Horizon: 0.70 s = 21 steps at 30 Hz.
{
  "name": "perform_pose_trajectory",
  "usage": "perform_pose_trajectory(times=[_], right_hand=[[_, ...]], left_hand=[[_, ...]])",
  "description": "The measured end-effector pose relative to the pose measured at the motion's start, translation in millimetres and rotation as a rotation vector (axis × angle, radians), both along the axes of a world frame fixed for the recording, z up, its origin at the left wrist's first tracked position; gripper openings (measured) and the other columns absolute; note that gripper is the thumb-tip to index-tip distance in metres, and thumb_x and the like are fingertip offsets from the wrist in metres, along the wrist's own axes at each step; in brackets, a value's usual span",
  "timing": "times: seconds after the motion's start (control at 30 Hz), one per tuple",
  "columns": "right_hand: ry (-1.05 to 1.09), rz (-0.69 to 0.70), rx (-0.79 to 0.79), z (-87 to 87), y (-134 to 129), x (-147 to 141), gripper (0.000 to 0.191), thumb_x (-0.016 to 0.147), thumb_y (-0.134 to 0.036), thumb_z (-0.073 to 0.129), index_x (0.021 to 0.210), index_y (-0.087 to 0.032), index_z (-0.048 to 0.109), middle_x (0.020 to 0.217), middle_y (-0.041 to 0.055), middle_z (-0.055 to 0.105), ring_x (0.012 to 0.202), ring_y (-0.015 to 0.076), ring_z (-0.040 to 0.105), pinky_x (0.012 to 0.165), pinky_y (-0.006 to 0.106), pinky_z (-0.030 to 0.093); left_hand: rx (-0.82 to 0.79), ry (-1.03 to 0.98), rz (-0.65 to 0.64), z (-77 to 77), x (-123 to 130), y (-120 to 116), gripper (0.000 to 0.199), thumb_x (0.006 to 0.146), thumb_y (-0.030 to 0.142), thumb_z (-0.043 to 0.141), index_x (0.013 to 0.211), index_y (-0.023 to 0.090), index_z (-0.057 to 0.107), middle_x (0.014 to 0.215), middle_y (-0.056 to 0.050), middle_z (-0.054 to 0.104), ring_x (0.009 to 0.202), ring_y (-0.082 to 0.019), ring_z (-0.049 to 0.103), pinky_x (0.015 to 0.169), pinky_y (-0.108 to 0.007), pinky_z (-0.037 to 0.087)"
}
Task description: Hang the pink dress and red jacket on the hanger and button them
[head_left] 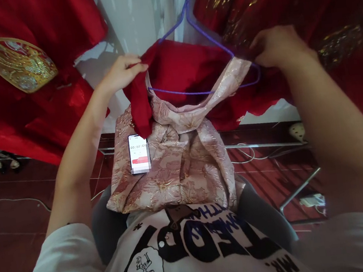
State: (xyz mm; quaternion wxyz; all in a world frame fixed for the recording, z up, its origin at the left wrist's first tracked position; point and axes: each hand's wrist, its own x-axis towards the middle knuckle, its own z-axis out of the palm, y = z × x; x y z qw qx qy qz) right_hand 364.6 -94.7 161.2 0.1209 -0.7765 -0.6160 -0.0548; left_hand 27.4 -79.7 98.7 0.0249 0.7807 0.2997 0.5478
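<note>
A pink brocade garment (169,169) with gold flower patterns lies over my lap. Its upper strap is looped over the right arm of a purple clothes hanger (210,36). Red cloth (188,63) hangs across the hanger, behind its lower bar. At the hanger's left side, my left hand (126,73) pinches the red cloth between thumb and fingers, and a fold drops below. Beside the hanger's right end, my right hand (278,47) grips the red cloth; its fingertips are dim and partly hidden.
A lit phone (139,155) showing a timer rests on the pink garment. Red garments with gold decoration (28,64) hang at both sides. A metal rack bar (263,145), white cables (249,156) and shoes (4,163) are low near the tiled floor (12,247).
</note>
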Motion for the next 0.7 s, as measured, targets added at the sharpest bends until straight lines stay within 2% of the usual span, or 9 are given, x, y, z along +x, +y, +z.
perform_pose_trajectory(times=[0.07,0.13,0.2,0.27,0.33,0.4,0.53,0.63,0.7], right_hand=[[-0.025,-0.057,0.025,3.5,-10,4,0.043,0.088,0.004,0.067,0.128,-0.010,0.074,0.130,0.0148,0.074,0.135,0.0253,0.063,0.106,0.040,0.050],[-0.017,-0.079,0.052,6.2,-21,3,0.042,0.091,0.000,0.067,0.132,-0.011,0.073,0.134,0.0165,0.072,0.138,0.0300,0.060,0.109,0.045,0.049],[-0.006,-0.091,0.066,7.4,-32,-4,0.041,0.095,-0.005,0.065,0.136,-0.005,0.071,0.137,0.0244,0.067,0.141,0.0356,0.057,0.115,0.050,0.046],[0.035,-0.088,0.080,6.7,-41,-14,0.040,0.097,-0.006,0.060,0.136,0.001,0.069,0.138,0.0301,0.065,0.143,0.0375,0.055,0.120,0.049,0.044],[0.132,-0.060,0.116,3.8,-44,-25,0.041,0.097,-0.003,0.055,0.135,0.002,0.070,0.138,0.0301,0.065,0.143,0.0355,0.056,0.121,0.046,0.043],[0.256,-0.033,0.165,-2.2,-41,-35,0.042,0.097,0.000,0.051,0.134,0.001,0.070,0.136,0.0282,0.067,0.139,0.0322,0.060,0.119,0.042,0.046],[0.439,0.044,0.229,-26.8,-25,-61,0.035,0.092,0.003,0.051,0.120,0.000,0.073,0.124,0.0225,0.074,0.122,0.0259,0.070,0.109,0.039,0.051],[0.549,0.205,0.279,-56.8,-9,-88,0.024,0.086,0.003,0.056,0.103,-0.007,0.069,0.102,0.0121,0.076,0.101,0.0218,0.071,0.101,0.040,0.054],[0.632,0.368,0.282,-78.6,3,-102,0.021,0.085,0.000,0.055,0.100,-0.013,0.063,0.090,0.0040,0.070,0.087,0.0180,0.069,0.093,0.038,0.056]], left_hand=[[0.011,0.010,0.009,-4.8,4,-10,0.067,0.104,0.077,0.013,0.098,0.027,0.057,0.078,-0.004,0.054,0.104,-0.023,0.043,0.106,-0.044,0.037],[0.002,0.018,0.003,-7.2,-2,2,0.068,0.104,0.079,0.012,0.094,0.028,0.056,0.076,-0.005,0.051,0.103,-0.023,0.042,0.107,-0.046,0.036],[-0.045,0.059,-0.024,-9.7,-14,35,0.069,0.101,0.084,0.016,0.084,0.028,0.053,0.073,-0.005,0.046,0.096,-0.024,0.041,0.104,-0.047,0.038],[-0.139,0.216,-0.068,-14.6,-29,74,0.073,0.091,0.095,0.026,0.071,0.028,0.047,0.071,-0.005,0.039,0.085,-0.023,0.037,0.099,-0.049,0.039],[-0.221,0.370,-0.042,-22.4,-40,107,0.079,0.083,0.102,0.028,0.061,0.027,0.039,0.073,-0.005,0.034,0.078,-0.022,0.032,0.095,-0.051,0.039],[-0.220,0.362,0.009,-32.0,-45,124,0.079,0.084,0.102,0.029,0.060,0.027,0.039,0.075,-0.006,0.035,0.079,-0.023,0.031,0.094,-0.051,0.038],[-0.182,0.290,0.120,-49.4,-39,121,0.071,0.092,0.093,0.037,0.065,0.028,0.046,0.080,-0.007,0.041,0.089,-0.026,0.034,0.097,-0.051,0.033],[-0.165,0.239,0.170,-57.3,-31,115,0.061,0.093,0.085,0.052,0.068,0.029,0.048,0.083,-0.008,0.046,0.099,-0.028,0.037,0.098,-0.049,0.033],[-0.149,0.184,0.171,-59.7,-27,112,0.058,0.091,0.082,0.060,0.070,0.029,0.050,0.089,-0.008,0.051,0.106,-0.029,0.037,0.099,-0.050,0.033]])
